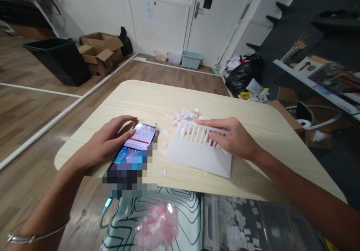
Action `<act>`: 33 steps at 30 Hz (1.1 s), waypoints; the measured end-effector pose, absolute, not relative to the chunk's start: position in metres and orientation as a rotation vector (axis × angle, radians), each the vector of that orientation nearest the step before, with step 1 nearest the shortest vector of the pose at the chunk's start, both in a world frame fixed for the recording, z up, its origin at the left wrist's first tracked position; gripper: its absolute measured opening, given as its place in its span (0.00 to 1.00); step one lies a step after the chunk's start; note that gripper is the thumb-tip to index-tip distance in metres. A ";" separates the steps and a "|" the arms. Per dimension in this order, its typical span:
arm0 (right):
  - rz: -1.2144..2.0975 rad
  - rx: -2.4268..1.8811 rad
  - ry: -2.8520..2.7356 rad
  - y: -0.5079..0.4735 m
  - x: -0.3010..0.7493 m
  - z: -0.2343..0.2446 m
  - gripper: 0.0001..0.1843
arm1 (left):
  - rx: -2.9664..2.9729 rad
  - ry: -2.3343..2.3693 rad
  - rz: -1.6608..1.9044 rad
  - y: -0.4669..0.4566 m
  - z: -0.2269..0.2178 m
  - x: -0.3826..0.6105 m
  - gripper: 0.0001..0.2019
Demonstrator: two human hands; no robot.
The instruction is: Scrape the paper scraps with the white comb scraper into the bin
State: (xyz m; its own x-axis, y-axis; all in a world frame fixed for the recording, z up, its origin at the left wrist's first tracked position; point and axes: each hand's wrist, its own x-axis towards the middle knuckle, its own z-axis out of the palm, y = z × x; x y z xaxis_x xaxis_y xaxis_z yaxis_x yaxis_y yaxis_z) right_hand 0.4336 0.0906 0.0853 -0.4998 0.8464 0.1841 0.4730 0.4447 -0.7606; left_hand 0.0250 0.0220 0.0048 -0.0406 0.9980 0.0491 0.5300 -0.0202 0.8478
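Observation:
My left hand (pixel 111 140) is at the left edge of a lit phone (pixel 132 146), the thumb on its screen and the fingers around its upper edge. The phone's lower part is blurred out. In my right hand (pixel 236 138) is a white flat sheet (pixel 201 159) with a row of slots along its upper part; the thumb presses its front and the fingers go behind it. Just beyond the sheet lies a pile of small pale pink and white paper pieces (pixel 187 116). A few loose pieces (pixel 165 145) lie between the phone and the sheet.
Below the pale wooden table (pixel 149 99) are a clear bag of pink pieces (pixel 157 224) on patterned cloth (pixel 187 209) and a clear bin (pixel 215 221) with white scraps. A teal cable (pixel 104 213) hangs below the phone. A black bin (pixel 60 61) and cardboard boxes (pixel 99 57) stand behind.

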 end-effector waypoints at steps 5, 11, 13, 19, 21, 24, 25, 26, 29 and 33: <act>0.984 -1.007 -2.202 0.068 0.436 0.085 0.27 | 1.651 1.648 0.939 0.022 0.005 0.024 0.41; 0.980 -1.002 -2.175 0.060 0.443 0.093 0.26 | 1.658 1.657 0.943 0.022 0.005 0.024 0.42; 0.864 -1.079 -2.099 0.074 0.443 0.093 0.27 | 1.660 1.650 0.942 0.022 0.005 0.024 0.41; 0.721 -1.198 -2.039 0.107 0.432 0.080 0.29 | 1.668 1.645 0.937 0.022 0.006 0.024 0.42; 0.729 -1.194 -2.077 0.109 0.431 0.078 0.29 | 1.665 1.636 0.922 0.021 0.008 0.025 0.43; 0.726 -1.147 -2.155 0.111 0.438 0.082 0.30 | 1.659 1.630 0.893 0.019 0.012 0.027 0.42; 0.736 -1.132 -2.179 0.112 0.442 0.085 0.30 | 1.660 1.632 0.884 0.019 0.013 0.028 0.41; 0.757 -1.123 -2.200 0.113 0.447 0.087 0.29 | 1.661 1.633 0.879 0.018 0.014 0.029 0.41; 0.782 -1.119 -2.210 0.116 0.458 0.093 0.28 | 1.643 1.630 0.881 0.017 0.017 0.031 0.40; 0.625 -1.103 -2.111 0.119 0.450 0.088 0.26 | 1.606 1.614 0.881 0.017 0.020 0.034 0.40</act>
State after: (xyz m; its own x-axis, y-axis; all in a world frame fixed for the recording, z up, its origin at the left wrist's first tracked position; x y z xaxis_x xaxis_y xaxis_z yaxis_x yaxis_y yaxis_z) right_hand 0.4501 0.1191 0.0882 -0.4209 0.8424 0.3364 0.5235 0.5284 -0.6684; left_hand 0.0339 0.0171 0.0197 -0.0009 1.0000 -0.0074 0.5350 0.0068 0.8448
